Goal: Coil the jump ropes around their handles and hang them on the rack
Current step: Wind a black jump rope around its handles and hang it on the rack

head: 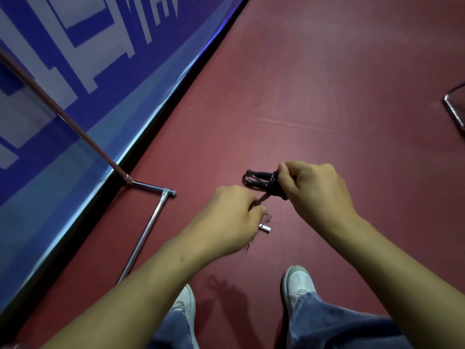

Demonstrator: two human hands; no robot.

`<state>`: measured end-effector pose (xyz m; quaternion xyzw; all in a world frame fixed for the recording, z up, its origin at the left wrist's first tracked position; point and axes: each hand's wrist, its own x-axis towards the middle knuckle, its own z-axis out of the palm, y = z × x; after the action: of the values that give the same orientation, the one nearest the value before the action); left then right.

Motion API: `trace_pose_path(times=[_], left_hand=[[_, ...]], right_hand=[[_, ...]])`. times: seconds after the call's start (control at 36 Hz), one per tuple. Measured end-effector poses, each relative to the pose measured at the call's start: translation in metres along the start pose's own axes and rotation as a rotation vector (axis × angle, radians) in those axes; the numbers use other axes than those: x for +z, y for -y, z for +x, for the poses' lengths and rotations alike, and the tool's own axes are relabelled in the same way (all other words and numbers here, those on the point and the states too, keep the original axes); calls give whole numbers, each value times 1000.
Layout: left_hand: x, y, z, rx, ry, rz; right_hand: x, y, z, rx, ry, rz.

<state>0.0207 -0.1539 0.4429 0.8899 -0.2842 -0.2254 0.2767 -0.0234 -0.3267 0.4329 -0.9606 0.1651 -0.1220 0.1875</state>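
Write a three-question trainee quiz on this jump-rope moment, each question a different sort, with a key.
1. True or false: the right hand grips the black handles.
2. What does the left hand pinch? A) a towel B) the cord C) a ball
3. Fill in: the metal rack stands on the person's ___ side.
Key: 1 true; 2 B; 3 left.
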Motion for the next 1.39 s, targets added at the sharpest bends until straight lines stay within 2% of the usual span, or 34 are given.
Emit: trace_pose_path(times=[0.08, 0.14, 0.19, 0.25, 0.39, 0.53, 0.67, 0.75, 0.83, 0.94, 1.03, 1.11, 1.22, 1.31, 1.39], left_hand=[[-7, 5, -1, 117, -88, 279], [-16, 10, 1, 188, -184, 293], [-28, 15, 5, 242, -220, 220], [-33, 20, 9, 274, -205, 155], [-42, 21, 9, 200, -98, -273], [-44, 30, 7, 161, -2, -600], [-27, 26, 7, 114, 52, -760], [-14, 15, 9, 58, 43, -782], [-3, 6, 11, 12, 35, -740], [0, 0, 7, 40, -53, -472], [0, -5, 3, 63, -63, -348], [4, -5, 3, 51, -79, -194], [0, -11, 0, 40, -94, -147], [-7, -3, 1, 101, -169, 23], [-13, 12, 2, 201, -261, 235]], right_hand=[[-1, 2, 0, -11, 165, -117], [0, -2, 2, -50, 322, -154], [1, -10, 4, -103, 454, -36], [-2, -12, 2, -161, 507, 67], [-13, 1, -4, -202, 582, 409], [-19, 8, -7, -120, 494, 780], [-18, 19, -3, 78, 245, 1071], [-16, 21, 4, 243, 68, 1145], [-16, 19, 9, 282, -43, 1029], [-7, 6, 9, 134, -149, 633], [0, 2, 4, 58, -185, 480], [5, 3, 1, 29, -183, 404], [9, -3, 3, 29, -202, 313], [7, -6, 4, -22, -201, 189], [4, -1, 6, -8, -12, 17]])
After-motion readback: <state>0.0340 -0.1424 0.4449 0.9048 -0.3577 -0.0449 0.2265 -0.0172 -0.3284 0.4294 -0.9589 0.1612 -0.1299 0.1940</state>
